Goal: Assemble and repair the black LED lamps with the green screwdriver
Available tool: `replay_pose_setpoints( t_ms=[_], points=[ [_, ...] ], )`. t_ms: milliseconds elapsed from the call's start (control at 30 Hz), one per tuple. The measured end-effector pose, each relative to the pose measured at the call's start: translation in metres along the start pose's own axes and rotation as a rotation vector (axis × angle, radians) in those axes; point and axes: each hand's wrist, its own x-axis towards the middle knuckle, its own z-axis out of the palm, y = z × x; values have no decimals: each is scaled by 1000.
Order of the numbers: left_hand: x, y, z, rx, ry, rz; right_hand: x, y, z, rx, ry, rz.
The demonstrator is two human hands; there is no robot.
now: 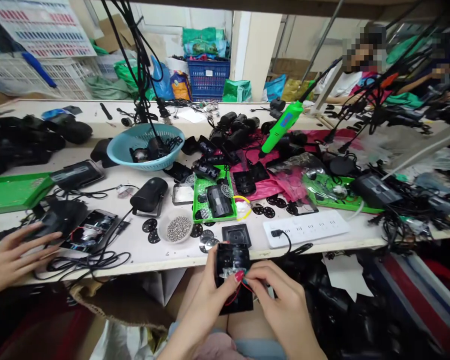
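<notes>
My left hand is wrapped round a black plastic device housing, held over the table's front edge. Its thumb, with a red nail, presses near a clear or silvery part inside. My right hand pinches thin red wires at the housing's right side, close to a small teal bit. The fingertips of both hands nearly meet there. Just beyond the housing, a square black part lies on the table.
Another person's hand rests at left beside an opened device. Nearby are a bowl of small metal pieces, a green tray, a blue basket and a white power strip. A green electric screwdriver hangs above the table.
</notes>
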Motion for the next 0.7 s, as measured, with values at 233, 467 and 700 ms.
replay_pose_setpoints(
  t_ms=[233, 467, 700],
  points=[
    [-2, 5, 6, 230, 70, 290, -7, -1, -5, -38, 66, 24],
    [-5, 11, 13, 259, 28, 288, -14, 3, -12, -113, 44, 29],
    [-2, 12, 13, 231, 6, 244, -12, 6, -12, -166, 13, -26]
  ],
)
